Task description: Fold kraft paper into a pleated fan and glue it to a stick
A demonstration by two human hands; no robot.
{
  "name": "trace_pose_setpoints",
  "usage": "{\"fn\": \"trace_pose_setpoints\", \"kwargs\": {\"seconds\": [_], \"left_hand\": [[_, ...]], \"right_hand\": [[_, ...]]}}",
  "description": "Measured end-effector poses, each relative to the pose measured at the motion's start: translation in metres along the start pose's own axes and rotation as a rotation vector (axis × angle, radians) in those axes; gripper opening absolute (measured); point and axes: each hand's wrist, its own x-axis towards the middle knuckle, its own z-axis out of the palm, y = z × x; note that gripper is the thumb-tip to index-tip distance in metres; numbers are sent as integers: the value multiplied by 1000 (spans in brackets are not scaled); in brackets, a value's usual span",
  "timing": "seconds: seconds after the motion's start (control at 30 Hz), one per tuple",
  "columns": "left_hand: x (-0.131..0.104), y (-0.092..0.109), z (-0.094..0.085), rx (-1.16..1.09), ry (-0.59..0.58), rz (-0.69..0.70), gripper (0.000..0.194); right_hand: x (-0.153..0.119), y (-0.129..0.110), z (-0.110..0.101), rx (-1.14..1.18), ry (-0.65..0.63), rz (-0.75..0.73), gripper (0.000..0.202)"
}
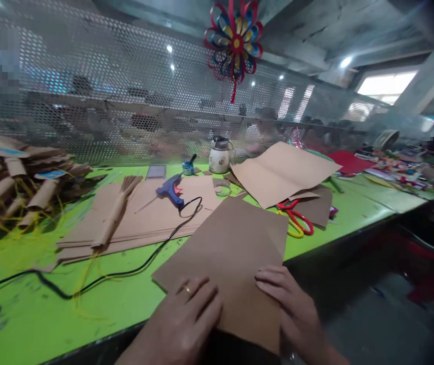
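"How many hands at the front?"
"Two: one left hand [188, 317] and one right hand [292, 296], with one brown sheet [239, 243]."
"Tools?"
"One glue gun [171, 191] and two pairs of scissors: one red-handled pair [310, 224], one yellow-handled pair [296, 235]."
"Containers?"
"One white jug [219, 159], one blue jar [188, 168]."
"Hanging flowers [236, 43]?"
"One."
"Paper rolls [44, 195]?"
"At least five, I'd say; the left heap is too tangled for certainty."

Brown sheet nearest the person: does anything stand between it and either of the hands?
Nothing visible does: the left hand and right hand both touch the brown sheet. Red-handled scissors lie near its far right corner, away from both.
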Motion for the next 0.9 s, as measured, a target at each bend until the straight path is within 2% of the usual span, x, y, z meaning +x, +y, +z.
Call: {"fn": "trace_pose_setpoints", "kwargs": {"seconds": [0.13,0.2,0.27,0.43,0.5,0.57,0.67,0.73,0.9], "left_hand": [[-11,-30,-9,110,23,0,41],[-14,-41,-12,112,20,8,44],[-16,-43,-15,93,30,24,45],[-27,-18,-29,27,17,116,42],[-32,-5,-34,-15,36,152,42],[-35,3,-39,-51,38,132,41],[-36,9,-41,-97,16,51,38],[-36,8,-39,-129,84,-37,29],[-35,-4,-31,-226,-28,-452,19]], "right_hand": [[-8,10,-7,140,95,81,18],[-10,12,-9,179,110,101,17],[-12,12,-11,196,125,118,19],[-19,16,-16,142,154,113,19],[-21,19,-19,64,106,95,23],[-20,22,-21,-35,42,49,24],[-11,19,-18,-120,11,81,24],[-1,15,-14,-123,19,141,23],[20,11,-18,-37,-101,138,17]]}}
